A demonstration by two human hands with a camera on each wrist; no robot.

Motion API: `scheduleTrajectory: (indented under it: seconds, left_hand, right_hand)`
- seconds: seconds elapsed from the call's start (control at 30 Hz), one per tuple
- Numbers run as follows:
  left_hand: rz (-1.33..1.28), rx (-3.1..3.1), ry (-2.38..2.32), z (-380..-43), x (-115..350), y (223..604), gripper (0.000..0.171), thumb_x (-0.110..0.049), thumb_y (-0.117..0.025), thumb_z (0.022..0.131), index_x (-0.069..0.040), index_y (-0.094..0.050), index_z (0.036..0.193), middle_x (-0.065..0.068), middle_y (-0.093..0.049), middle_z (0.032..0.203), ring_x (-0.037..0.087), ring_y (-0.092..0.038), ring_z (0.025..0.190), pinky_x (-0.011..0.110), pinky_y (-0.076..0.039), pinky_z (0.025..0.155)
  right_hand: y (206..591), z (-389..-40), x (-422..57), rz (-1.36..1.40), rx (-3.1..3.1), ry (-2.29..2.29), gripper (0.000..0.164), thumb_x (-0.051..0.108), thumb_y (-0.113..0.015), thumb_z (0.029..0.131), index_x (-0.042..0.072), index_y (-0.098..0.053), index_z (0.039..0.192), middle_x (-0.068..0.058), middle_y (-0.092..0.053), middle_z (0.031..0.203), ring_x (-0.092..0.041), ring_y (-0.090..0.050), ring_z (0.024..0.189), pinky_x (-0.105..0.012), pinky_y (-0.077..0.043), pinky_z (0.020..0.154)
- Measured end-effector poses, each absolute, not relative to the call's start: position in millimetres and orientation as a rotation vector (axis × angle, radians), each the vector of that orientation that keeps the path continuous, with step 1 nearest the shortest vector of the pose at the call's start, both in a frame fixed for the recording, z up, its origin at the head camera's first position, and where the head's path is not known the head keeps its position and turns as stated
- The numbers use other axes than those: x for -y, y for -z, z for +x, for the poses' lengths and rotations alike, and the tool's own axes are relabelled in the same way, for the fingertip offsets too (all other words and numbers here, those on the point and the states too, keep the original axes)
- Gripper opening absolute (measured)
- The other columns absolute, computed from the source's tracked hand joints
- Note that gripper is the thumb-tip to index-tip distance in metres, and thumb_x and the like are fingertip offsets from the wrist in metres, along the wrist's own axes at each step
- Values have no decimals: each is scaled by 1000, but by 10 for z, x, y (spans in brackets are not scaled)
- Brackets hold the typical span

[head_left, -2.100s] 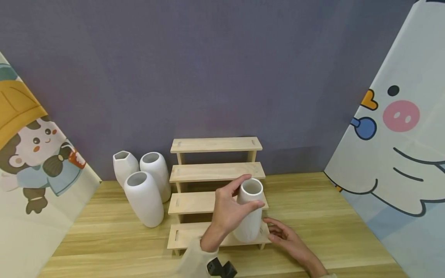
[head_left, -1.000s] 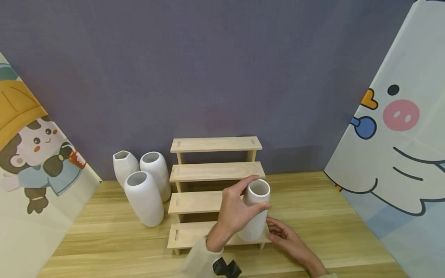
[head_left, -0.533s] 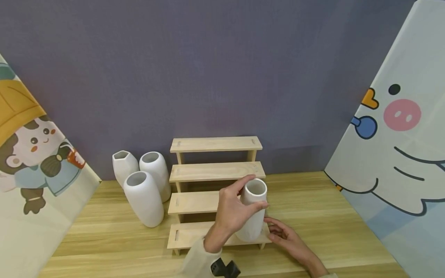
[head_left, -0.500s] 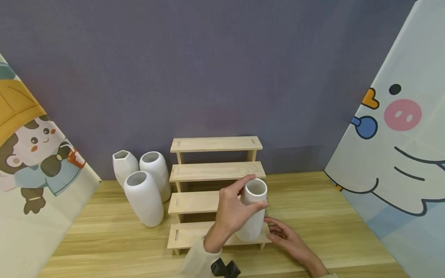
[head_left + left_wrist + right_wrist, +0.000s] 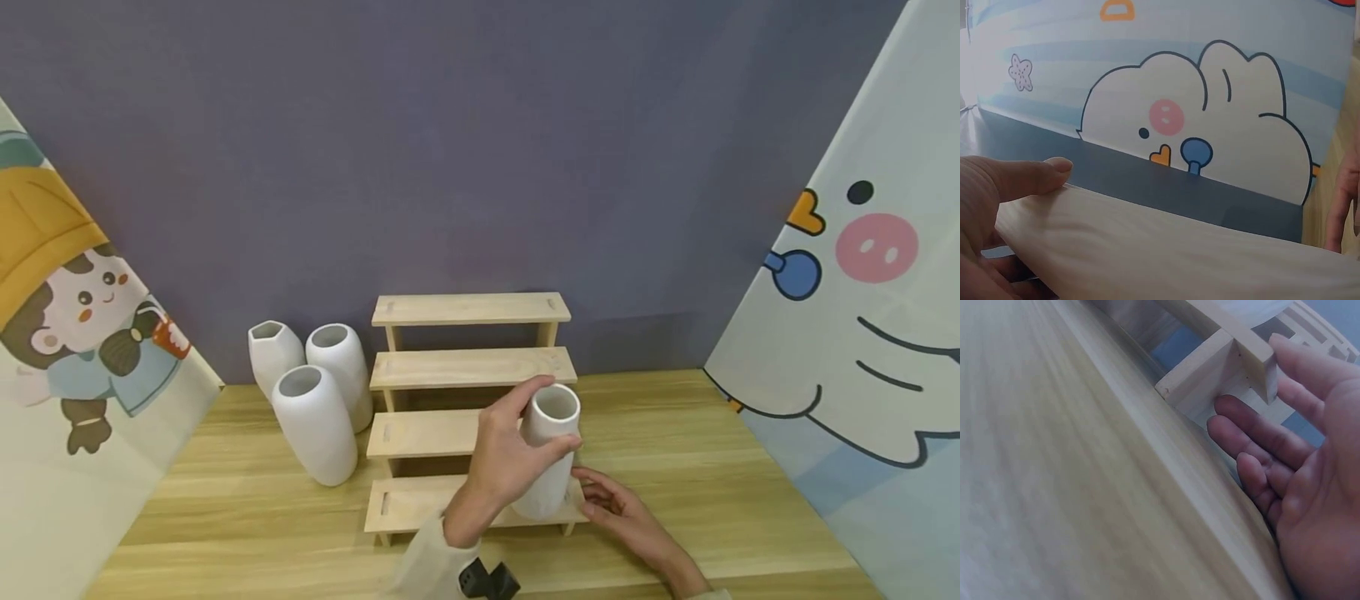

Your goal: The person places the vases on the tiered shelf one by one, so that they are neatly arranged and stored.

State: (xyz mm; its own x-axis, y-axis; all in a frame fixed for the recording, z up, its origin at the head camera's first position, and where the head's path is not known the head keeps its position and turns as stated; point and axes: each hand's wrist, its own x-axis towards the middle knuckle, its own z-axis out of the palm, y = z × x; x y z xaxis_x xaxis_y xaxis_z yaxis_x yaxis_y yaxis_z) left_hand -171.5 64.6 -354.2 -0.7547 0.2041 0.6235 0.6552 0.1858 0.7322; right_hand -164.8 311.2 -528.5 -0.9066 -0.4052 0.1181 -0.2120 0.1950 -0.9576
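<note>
In the head view, my left hand (image 5: 498, 458) grips a white vase (image 5: 546, 479) near its rim, thumb on the near side and index finger at the back. The vase is upright at the right end of the lowest step of a wooden tiered shelf (image 5: 420, 504). In the left wrist view, the thumb (image 5: 1038, 177) lies against the vase's pale wall (image 5: 1179, 250). My right hand (image 5: 622, 521) is at the right end of that lowest step, fingers loosely bent. The right wrist view shows its fingertips right at the board's end (image 5: 1266, 375), with the lower fingers beneath it.
Left of the shelf, a white vase with an angular mouth (image 5: 273, 358), a rounded one (image 5: 345, 375) and another in front (image 5: 318, 433) stand close together on the wood-grain table (image 5: 675, 450). A grey panel (image 5: 480, 167) rises behind the shelf, with printed panels at both sides.
Over about two seconds, my left hand and the vase have shifted slightly right along the lowest step, with a small move back left in between. My right hand stays at the shelf's end.
</note>
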Motion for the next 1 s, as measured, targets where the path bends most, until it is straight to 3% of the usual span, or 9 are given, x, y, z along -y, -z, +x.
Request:
scheduleTrajectory:
  seconds: [0.13,0.4,0.8,1.0]
  left_hand:
    - [-806,2119,1542,-1731,-655,3564,67,-17,-89,71,-7,-60,131,11,-75,108,20,-71,95,29,-57,83]
    - [-857,2099,1506,-1742,-553,3565,79,-22,-91,70,-5,-54,138,12,-71,121,23,-71,108,40,-56,96]
    - [-752,2043,1550,-1751,-73,3603,75,-13,-89,73,-6,-53,138,14,-69,127,30,-68,114,47,-56,96]
    - [-675,2009,1565,-1761,167,3617,72,-6,-87,73,-4,-54,136,15,-70,124,32,-69,112,41,-57,96]
  right_hand:
    - [5281,-1653,-3118,-596,-2291,1806,49,8,-47,104,-6,-34,150,27,-55,131,4,-59,114,-22,-52,91]
    - [5297,-1661,-3120,-615,-2277,1822,48,6,-47,104,-6,-34,149,25,-57,130,4,-59,114,-21,-52,91]
    - [5267,-1655,-3117,-575,-2263,1828,48,7,-48,104,-3,-37,149,19,-62,124,2,-60,112,-22,-52,90]
    - [5269,-1648,-3111,-567,-2265,1820,48,8,-49,104,-2,-37,150,19,-61,125,2,-59,113,-22,-52,91]
